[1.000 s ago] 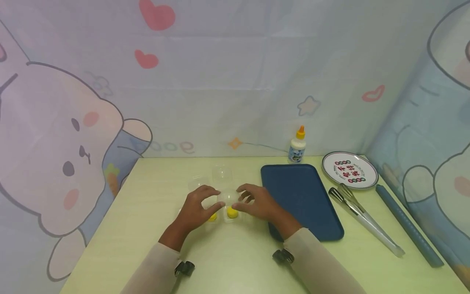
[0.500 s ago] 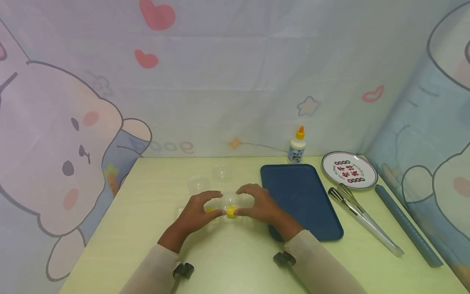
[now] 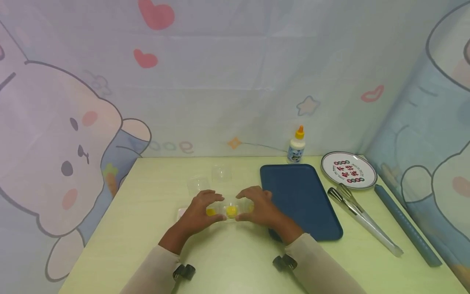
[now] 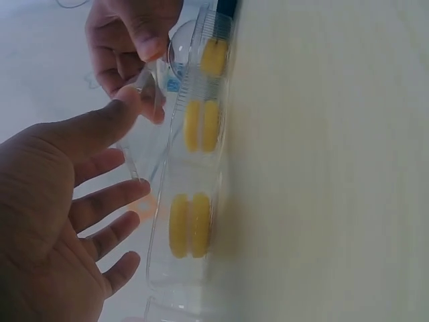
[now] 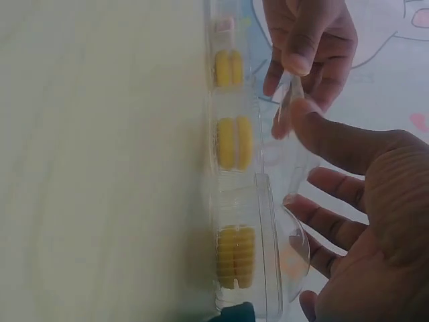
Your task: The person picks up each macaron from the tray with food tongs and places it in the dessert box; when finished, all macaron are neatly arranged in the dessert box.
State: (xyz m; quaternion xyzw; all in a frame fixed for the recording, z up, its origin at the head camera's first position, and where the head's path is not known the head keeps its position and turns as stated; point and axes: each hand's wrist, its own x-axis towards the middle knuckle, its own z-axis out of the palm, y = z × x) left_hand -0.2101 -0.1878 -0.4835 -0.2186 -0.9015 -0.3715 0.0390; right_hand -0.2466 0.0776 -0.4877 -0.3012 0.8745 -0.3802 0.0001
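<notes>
My left hand (image 3: 200, 210) and right hand (image 3: 258, 208) pinch opposite edges of a clear plastic lid (image 5: 295, 164) between thumbs and fingers. They hold it close over a clear box with a yellow macaron (image 3: 231, 211) inside. To the left stands another box, with a yellow macaron (image 4: 190, 225) and its top uncovered. The box on the right has a domed lid (image 5: 298, 255) over its yellow macaron (image 5: 234, 256). At the far left end of the row shows something pink (image 5: 224, 25), mostly hidden by my left hand in the head view.
Two clear lids (image 3: 198, 184) (image 3: 222, 173) lie behind the boxes. To the right is a dark blue tray (image 3: 301, 202), with a white glue bottle (image 3: 296, 150) behind it. Beyond are a plate (image 3: 349, 170), metal tongs (image 3: 367, 220) and a long grey-blue bar (image 3: 407, 224).
Both hands have brought the clear lid down and slightly nearer me, from above and behind the middle box to right over its macaron.
</notes>
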